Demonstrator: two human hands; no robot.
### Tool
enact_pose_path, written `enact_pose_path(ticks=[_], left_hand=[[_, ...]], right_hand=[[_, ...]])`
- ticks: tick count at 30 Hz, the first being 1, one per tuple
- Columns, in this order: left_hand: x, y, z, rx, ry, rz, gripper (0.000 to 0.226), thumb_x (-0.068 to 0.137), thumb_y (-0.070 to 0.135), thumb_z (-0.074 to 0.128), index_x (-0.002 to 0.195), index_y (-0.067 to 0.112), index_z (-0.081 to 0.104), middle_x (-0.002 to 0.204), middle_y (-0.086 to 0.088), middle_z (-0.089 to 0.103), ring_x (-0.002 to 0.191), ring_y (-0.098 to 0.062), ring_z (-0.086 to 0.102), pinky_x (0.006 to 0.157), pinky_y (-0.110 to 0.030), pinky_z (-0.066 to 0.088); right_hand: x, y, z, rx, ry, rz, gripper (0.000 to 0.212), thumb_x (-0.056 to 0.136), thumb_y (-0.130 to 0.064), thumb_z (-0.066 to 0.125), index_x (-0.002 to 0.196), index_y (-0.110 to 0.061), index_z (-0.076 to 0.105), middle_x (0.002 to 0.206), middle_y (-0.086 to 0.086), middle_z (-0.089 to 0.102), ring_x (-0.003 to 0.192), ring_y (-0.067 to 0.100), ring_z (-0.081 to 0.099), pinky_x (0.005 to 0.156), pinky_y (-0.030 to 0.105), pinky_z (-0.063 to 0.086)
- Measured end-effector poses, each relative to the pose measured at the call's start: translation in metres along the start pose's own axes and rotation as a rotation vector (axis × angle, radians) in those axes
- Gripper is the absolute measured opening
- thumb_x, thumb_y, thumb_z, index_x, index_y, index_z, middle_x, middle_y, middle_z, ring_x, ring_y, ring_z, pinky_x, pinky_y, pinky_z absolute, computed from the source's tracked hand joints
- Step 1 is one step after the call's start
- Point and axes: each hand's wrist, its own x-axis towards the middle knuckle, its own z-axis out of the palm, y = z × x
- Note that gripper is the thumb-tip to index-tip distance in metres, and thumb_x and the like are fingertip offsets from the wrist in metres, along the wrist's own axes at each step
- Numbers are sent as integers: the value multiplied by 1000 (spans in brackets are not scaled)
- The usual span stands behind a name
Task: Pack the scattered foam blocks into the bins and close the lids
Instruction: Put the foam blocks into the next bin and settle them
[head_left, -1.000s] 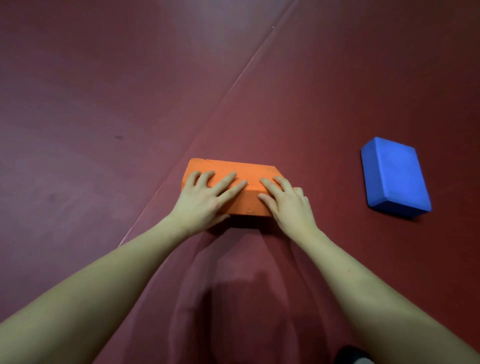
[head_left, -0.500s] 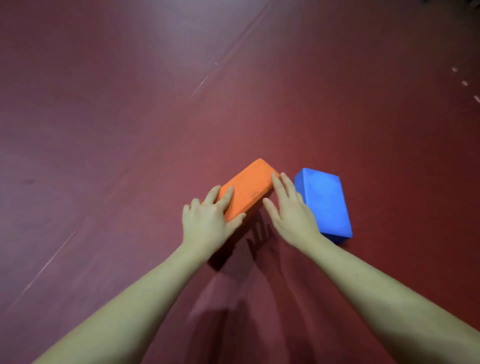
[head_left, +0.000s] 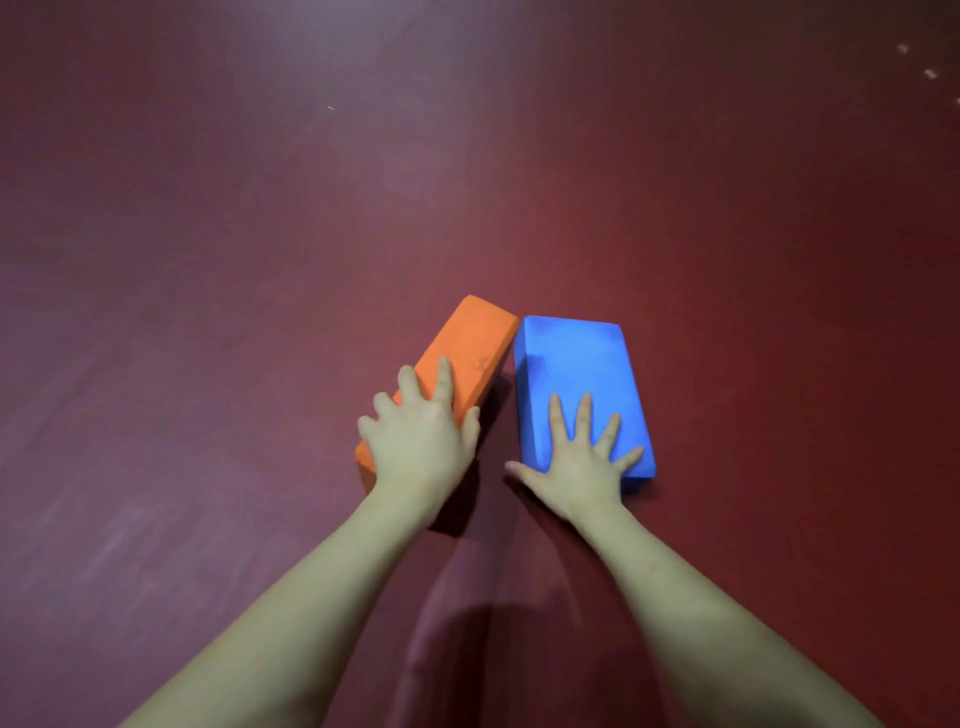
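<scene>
Head view, looking down at a dark red floor (head_left: 218, 270). Count: two foam blocks, two bare hands, two bare forearms; no bin shows in this frame. The orange block (head_left: 470, 343) is one rectangular brick, matte, with faint dents on its upper face; it sits left of centre, angled so its far end leans to the right, and its right side looks lifted, with dark shadow beneath that edge. The blue block (head_left: 569, 364) is one rectangular brick of like shape, lying flat on the floor just right of the orange one, long axis running away from the person, its top face slightly mottled with paler patches. The far corners of the two blocks meet or nearly meet; I cannot tell if they touch. Toward the person a wedge of shadowed floor separates them. Left hand (head_left: 418, 447) lies on the near end of the orange block, fingers straight and a little spread over the top, thumb against the right side face; not curled around it. Right hand (head_left: 576, 467) presses flat on the near end of the blue block, fingers fanned wide and straight, thumb stretched left past the block's edge over the floor. A few pale specks (head_left: 930, 73) mark the floor at far upper right.
</scene>
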Motion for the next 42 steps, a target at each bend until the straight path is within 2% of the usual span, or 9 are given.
enact_pose_path(ticks=[8,14,17,20,22,26,30,36,42], left_hand=[[-2,-4,-9,56,-98,92,71,93,56,40,152,27,15,139,-11,33,107,-37,46,84,-39,43],[-19,19,-13,18,-101,52,68,93,54,41,151,25,19,138,-11,35,109,-37,46,88,-40,40],[-26,26,-12,2,-129,105,67,93,57,39,151,28,20,140,-10,35,111,-37,47,90,-40,39],[-30,31,-9,26,-137,181,67,93,58,37,151,31,19,144,-9,34,114,-36,48,92,-39,38],[-32,34,-8,32,-134,190,66,93,58,37,151,31,18,150,-9,28,116,-37,46,93,-39,37],[-36,31,-8,5,-167,180,66,93,58,37,151,33,18,155,-9,23,120,-38,45,95,-41,37],[-39,18,-21,-43,-142,137,64,92,59,39,150,35,25,151,-8,31,117,-37,47,94,-40,38],[-41,-1,-58,-101,-93,129,63,91,57,44,148,36,28,152,-8,29,114,-38,48,90,-39,39],[-75,-18,-159,-160,-148,120,63,90,57,47,147,36,32,154,-8,28,114,-38,49,87,-40,43]], right_hand=[[-5,19,-10,149,67,-47,64,98,-52,36,151,-41,1,161,7,-2,144,45,6,106,68,20],[-28,39,-39,585,164,-199,50,101,-30,43,149,-38,28,160,13,14,144,30,25,110,40,32],[-45,47,-38,495,198,-144,52,100,-37,42,149,-38,25,162,5,5,140,31,32,101,42,40],[-48,55,-37,333,180,-24,88,85,-65,52,153,-35,3,159,0,-18,144,32,17,100,48,40],[-43,57,-38,257,196,3,104,78,-69,59,153,-30,-1,157,0,-25,143,33,13,99,49,42],[-42,55,-40,205,243,-31,84,90,-55,53,154,-30,3,159,8,-17,123,36,37,87,40,48],[-58,47,-43,173,276,-63,67,97,-49,43,153,-31,12,160,15,-5,116,36,39,94,36,42],[-96,23,-63,191,495,-173,60,76,-37,77,131,-21,59,139,29,45,74,39,57,60,37,55],[-171,0,-150,244,380,-152,58,88,-38,65,141,-26,48,152,23,28,95,43,53,81,40,51]])
